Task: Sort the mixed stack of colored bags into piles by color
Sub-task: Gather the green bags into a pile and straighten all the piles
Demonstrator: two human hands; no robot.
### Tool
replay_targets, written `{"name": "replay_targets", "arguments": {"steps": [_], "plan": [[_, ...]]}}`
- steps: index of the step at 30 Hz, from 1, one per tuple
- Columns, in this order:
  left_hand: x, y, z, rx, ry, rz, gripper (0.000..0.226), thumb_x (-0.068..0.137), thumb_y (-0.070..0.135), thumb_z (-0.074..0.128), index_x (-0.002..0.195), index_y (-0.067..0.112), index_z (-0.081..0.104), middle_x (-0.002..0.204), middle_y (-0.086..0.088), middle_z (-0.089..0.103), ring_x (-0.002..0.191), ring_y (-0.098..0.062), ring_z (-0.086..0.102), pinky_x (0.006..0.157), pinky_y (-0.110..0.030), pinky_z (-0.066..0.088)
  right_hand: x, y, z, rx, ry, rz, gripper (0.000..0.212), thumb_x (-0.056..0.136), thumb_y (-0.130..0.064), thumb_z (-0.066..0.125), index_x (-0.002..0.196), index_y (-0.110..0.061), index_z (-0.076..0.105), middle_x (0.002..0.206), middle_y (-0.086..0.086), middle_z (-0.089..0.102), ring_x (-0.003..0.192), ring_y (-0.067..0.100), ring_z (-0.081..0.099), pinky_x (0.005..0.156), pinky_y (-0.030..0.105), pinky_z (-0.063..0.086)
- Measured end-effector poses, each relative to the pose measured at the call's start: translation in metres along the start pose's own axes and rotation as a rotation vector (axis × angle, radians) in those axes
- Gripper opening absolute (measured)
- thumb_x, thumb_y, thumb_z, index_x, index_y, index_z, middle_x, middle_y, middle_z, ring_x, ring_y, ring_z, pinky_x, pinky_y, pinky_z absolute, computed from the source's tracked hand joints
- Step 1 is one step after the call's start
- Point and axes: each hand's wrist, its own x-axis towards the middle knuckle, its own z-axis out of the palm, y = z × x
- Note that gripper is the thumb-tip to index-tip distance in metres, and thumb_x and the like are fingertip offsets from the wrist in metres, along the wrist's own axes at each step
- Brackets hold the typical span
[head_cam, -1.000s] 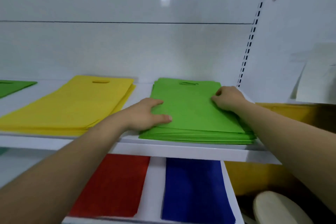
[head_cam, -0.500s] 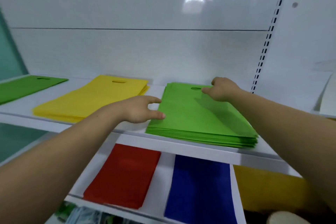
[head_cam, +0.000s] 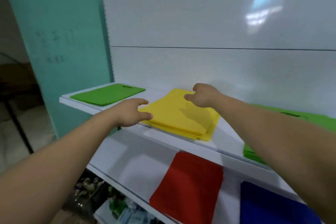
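A stack of yellow bags [head_cam: 178, 120] lies in the middle of the upper white shelf [head_cam: 227, 136]. My left hand [head_cam: 131, 112] is at the stack's near left corner with fingers spread, thumb and forefinger at its edges. Above the far part of the yellow stack my right hand [head_cam: 203, 94] hovers, fingers loosely curled and holding nothing. A thin pile of green bags [head_cam: 107, 94] lies at the shelf's left end. A thicker green stack [head_cam: 252, 152] sits at the right, mostly hidden by my right forearm.
On the lower shelf [head_cam: 136, 160] lie red bags [head_cam: 187, 182] and, to their right, blue bags [head_cam: 269, 207]. A teal wall [head_cam: 63, 42] stands left of the shelving. The white back panel [head_cam: 200, 23] closes off the rear. Packaged goods [head_cam: 118, 205] show beneath.
Both hands left the right-hand green stack and moved left to the yellow stack. The view swung left, bringing the teal wall and left green pile into sight.
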Motion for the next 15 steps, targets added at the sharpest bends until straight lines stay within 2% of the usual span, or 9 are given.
{"name": "replay_targets", "arguments": {"steps": [8, 15], "plan": [[-0.011, -0.152, -0.055, 0.024, 0.062, -0.163, 0.067, 0.087, 0.048, 0.060, 0.144, 0.019, 0.039, 0.150, -0.001, 0.037, 0.137, -0.019, 0.035, 0.107, -0.025, 0.027, 0.064, -0.157, 0.050, 0.062, -0.041, -0.117, 0.063, 0.094, -0.050, 0.048, 0.137, -0.005, 0.042, 0.141, 0.014, 0.046, 0.127, 0.030, 0.045, 0.099, 0.035, 0.040], [0.000, -0.242, -0.077, -0.010, 0.072, -0.229, 0.068, 0.087, 0.047, 0.060, 0.144, 0.018, 0.037, 0.151, -0.003, 0.035, 0.136, -0.020, 0.036, 0.107, -0.025, 0.028, 0.114, -0.235, 0.095, 0.016, -0.097, -0.118, 0.065, 0.095, -0.050, 0.047, 0.140, -0.004, 0.038, 0.143, 0.015, 0.043, 0.128, 0.031, 0.043, 0.096, 0.032, 0.038]]}}
